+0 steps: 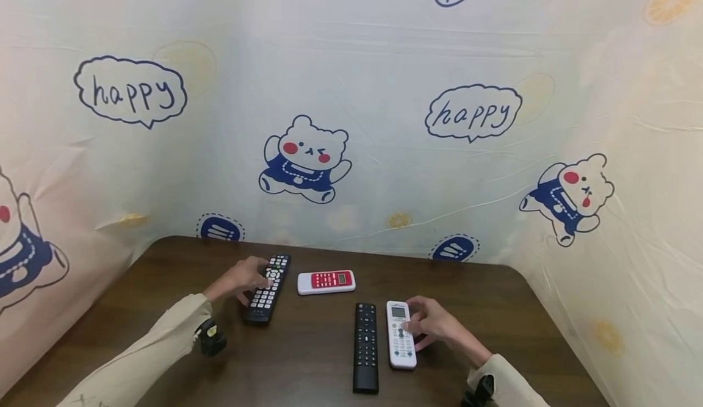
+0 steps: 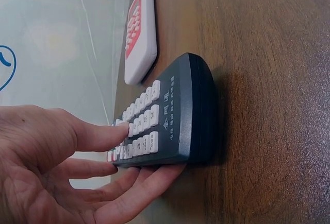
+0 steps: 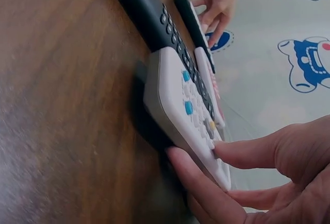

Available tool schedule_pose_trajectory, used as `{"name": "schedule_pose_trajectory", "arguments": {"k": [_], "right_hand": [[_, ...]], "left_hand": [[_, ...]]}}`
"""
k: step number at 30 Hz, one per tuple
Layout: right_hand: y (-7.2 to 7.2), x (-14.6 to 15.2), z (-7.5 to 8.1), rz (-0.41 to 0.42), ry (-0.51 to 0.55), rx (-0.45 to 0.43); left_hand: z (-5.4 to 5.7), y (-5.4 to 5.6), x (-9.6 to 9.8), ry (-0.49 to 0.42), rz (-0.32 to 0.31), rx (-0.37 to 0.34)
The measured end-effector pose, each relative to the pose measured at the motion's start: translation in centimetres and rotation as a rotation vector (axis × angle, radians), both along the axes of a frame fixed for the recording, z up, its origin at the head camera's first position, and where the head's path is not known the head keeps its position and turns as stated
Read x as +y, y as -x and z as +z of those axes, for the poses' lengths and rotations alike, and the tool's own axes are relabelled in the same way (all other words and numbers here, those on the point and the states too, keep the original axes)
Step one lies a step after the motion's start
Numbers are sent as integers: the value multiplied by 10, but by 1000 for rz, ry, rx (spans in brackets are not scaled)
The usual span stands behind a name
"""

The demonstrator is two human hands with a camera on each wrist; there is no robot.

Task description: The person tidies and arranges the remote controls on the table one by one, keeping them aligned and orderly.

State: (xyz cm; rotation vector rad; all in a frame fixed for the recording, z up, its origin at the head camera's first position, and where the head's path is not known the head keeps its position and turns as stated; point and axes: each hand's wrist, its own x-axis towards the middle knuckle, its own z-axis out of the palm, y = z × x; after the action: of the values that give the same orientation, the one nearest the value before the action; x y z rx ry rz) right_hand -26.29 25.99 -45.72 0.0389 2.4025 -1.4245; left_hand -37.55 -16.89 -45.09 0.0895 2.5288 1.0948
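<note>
My left hand grips a black remote control with white buttons, at the left of the table. In the left wrist view the thumb lies on the buttons and the other fingers are against its side and lower edge. On the right, my right hand pinches a white remote control with a small grey screen. Its thumb is on the face and its fingers are at the side edge, as the right wrist view shows. A dark shadow lies beside this remote; whether it is fully off the table I cannot tell.
A slim black remote lies just left of the white one. Farther back, a white remote with a red face lies crosswise. All are on a brown wooden table, with a printed sheet hanging behind and at the sides.
</note>
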Motion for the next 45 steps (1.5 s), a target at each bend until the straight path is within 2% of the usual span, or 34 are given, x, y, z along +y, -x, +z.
{"name": "schedule_pose_trajectory", "arguments": {"k": [13,18,23,31,34,38,42,45], "right_hand": [[-1,-6,-3,18,35,47],[-4,-4,-4,-6,-11,39],[-9,-4,-3,-16,-42,23],[-4,-9,4,-27,-80,22],[-4,-9,6,-20,-77,16],[-3,-9,6,-21,-77,6],[-3,-10,6,-28,-78,-4],[-2,-10,6,-22,-85,-7]], "left_hand": [[4,-2,-1,12,26,-2],[0,-3,0,2,19,6],[-7,-3,3,-23,49,-8],[0,-2,1,-34,26,27],[-2,0,0,-19,23,63],[-4,2,1,38,-4,168],[-2,3,5,100,-35,262],[1,3,8,119,-26,296]]}}
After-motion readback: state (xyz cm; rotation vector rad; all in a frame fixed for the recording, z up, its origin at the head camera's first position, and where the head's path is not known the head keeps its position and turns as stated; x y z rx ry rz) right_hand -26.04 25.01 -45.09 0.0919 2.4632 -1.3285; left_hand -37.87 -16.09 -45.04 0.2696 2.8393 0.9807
